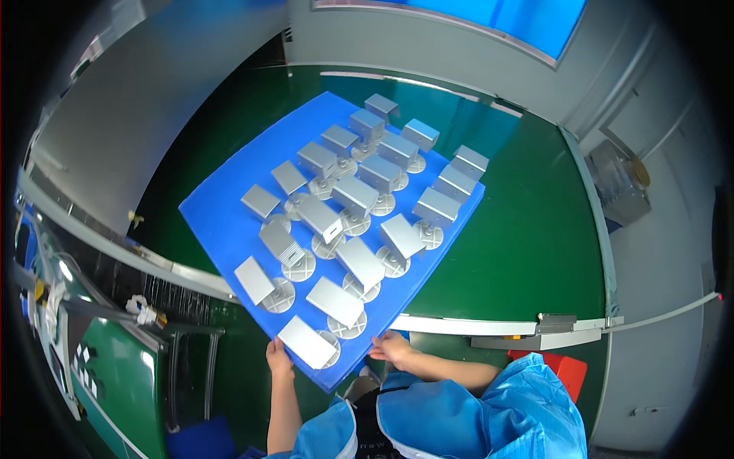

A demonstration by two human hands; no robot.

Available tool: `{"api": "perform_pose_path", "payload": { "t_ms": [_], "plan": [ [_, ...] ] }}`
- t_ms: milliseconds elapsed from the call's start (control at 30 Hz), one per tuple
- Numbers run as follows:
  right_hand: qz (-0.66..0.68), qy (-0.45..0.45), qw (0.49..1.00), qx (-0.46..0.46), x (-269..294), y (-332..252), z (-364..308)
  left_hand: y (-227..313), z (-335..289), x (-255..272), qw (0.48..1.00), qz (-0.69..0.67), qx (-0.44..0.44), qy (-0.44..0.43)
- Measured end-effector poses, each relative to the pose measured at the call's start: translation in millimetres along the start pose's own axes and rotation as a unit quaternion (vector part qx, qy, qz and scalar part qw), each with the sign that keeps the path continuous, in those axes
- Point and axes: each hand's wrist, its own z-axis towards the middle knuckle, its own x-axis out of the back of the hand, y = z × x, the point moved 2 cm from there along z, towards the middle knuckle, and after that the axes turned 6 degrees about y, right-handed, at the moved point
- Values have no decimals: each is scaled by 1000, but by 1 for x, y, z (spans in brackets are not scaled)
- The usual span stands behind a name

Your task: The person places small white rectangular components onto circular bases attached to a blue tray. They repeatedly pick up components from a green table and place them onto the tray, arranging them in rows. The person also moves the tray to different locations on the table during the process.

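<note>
A blue flat board [222,210] carries several grey metal bracket parts [355,195] with round bases, set in rows. The board lies tilted over a green table [520,245], with its near corner overhanging the table's front edge. My left hand [278,357] grips the board's near left edge. My right hand [391,349] holds the near right edge of the same corner. Both forearms come up from the lower edge, in blue sleeves.
A metal rail [459,325] runs along the table's front edge, with a bracket at its right end. A red object [569,369] sits below the table at the right. A grey wall and a blue window panel [520,19] stand behind. Racks and cables are at the left.
</note>
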Motion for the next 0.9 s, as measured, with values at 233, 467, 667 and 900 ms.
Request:
{"api": "perform_pose_path", "payload": {
  "t_ms": [233,467,667,900],
  "plan": [
    [-112,-99,986,74,128,-96,-7,-50,36,17,991,-121,-9,-60],
    [-22,336,861,381,315,-256,52,-43,13,10,992,-125,-22,28],
    [-329,419,710,460,328,-386,127,-31,-17,21,988,-104,-35,106],
    [-422,249,704,514,301,-427,230,-13,-48,9,983,-66,-63,158]
  ]
}}
